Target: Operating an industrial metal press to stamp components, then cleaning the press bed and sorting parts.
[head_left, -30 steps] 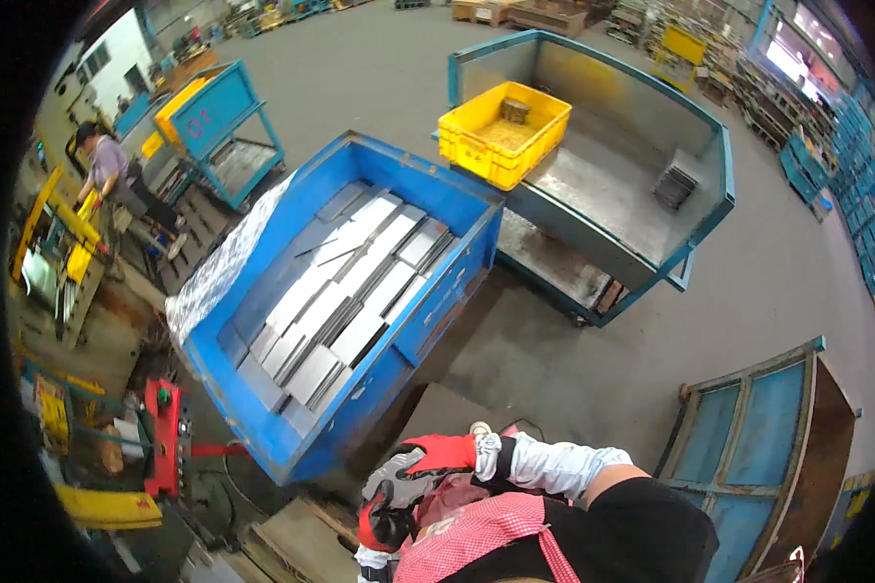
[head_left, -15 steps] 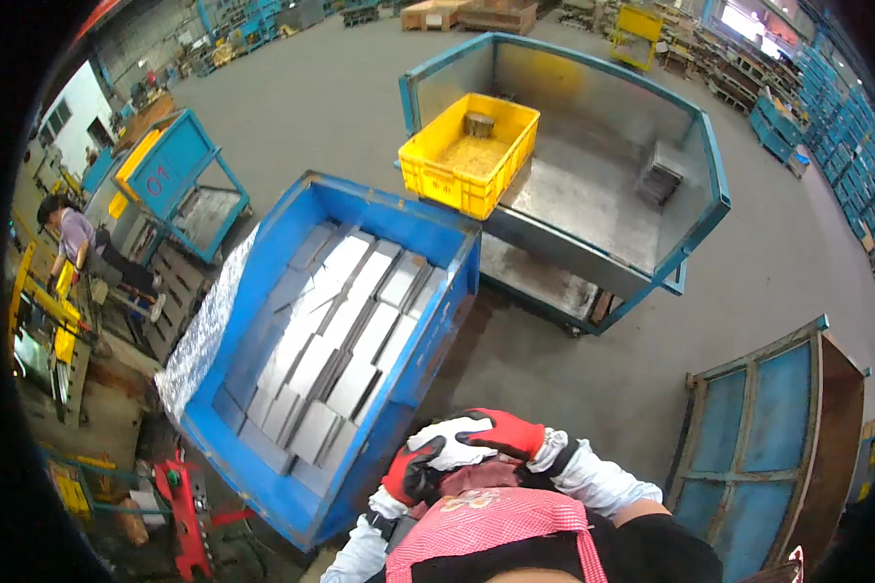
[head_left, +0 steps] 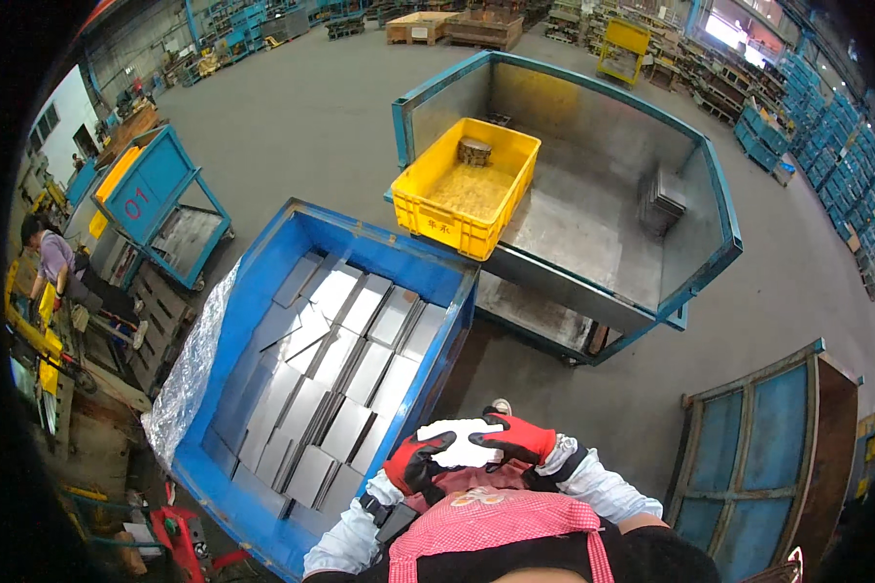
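Close in front of my apron, both hands are closed round a bright white piece. Its surface is washed out by light, so I cannot tell its kind. My left hand, in a red and black glove, grips its left side. My right hand, gloved alike, curls over its right side. Just left of my hands stands a big blue bin with rows of flat grey metal plates in it. Some plates lie flat and others lean on each other.
Beyond the bin, a yellow crate with a small metal stack rests on the edge of a metal-lined cart. More stacked plates sit in the cart. A blue-panelled rack stands at right. A person works at far left.
My hands have drawn apart a little, and more of the white piece shows between them. The view has shifted, so the bin and cart appear lower.
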A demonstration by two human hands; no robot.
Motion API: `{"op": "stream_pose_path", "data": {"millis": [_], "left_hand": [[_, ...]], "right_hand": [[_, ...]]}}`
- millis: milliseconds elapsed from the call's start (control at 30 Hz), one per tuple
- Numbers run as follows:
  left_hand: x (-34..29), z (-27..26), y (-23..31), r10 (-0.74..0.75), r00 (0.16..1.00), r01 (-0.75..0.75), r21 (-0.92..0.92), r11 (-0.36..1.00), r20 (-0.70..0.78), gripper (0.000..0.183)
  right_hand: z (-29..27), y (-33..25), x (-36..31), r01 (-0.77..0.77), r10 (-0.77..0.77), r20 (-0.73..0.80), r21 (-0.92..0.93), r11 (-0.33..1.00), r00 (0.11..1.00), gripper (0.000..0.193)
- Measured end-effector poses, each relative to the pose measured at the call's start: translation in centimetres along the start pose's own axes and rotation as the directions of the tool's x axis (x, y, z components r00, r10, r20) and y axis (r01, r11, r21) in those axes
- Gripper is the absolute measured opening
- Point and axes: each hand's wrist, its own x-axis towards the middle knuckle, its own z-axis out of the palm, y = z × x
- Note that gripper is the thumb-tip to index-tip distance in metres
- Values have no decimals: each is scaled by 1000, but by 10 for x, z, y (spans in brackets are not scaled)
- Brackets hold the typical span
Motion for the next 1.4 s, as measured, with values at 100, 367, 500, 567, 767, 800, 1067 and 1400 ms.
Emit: {"op": "stream_pose_path", "data": {"millis": [100, 367, 500, 567, 767, 800, 1067, 1400], "left_hand": [[36, -18, -11, -131, 991, 125, -167, 978, -26, 36], [194, -57, -55, -66, 997, 65, -29, 997, -30, 36], [285, -38, -11, -292, 956, 265, -434, 861, 4, 36], [322, -44, 4, -232, 973, 210, -419, 883, -1, 34], [420, -72, 47, -274, 959, 281, -367, 887, 73, 32], [442, -70, 66, -219, 969, 248, -368, 896, 118, 31], [593, -188, 108, -273, 961, 272, -314, 910, 43, 36], [748, -310, 63, -97, 991, -32, -873, 486, -91, 45]], "right_hand": [[-32, 1, 27, 106, -106, 33, -9, 994, 994, 37], [-174, 1, 95, 52, -54, 9, 132, 990, 998, 35], [-263, 1, 120, 51, -68, 84, 188, 981, 994, 38], [-292, -15, 132, 122, -126, 36, 97, 988, 991, 39], [-356, -81, 169, 454, -462, -27, -147, 879, 887, 27], [-374, -76, 186, 609, -652, -19, -335, 719, 758, 28], [-463, -171, 298, 322, -277, -256, 154, 934, 926, 35], [-578, -217, 479, 184, -98, -233, 381, 906, 968, 34]]}}
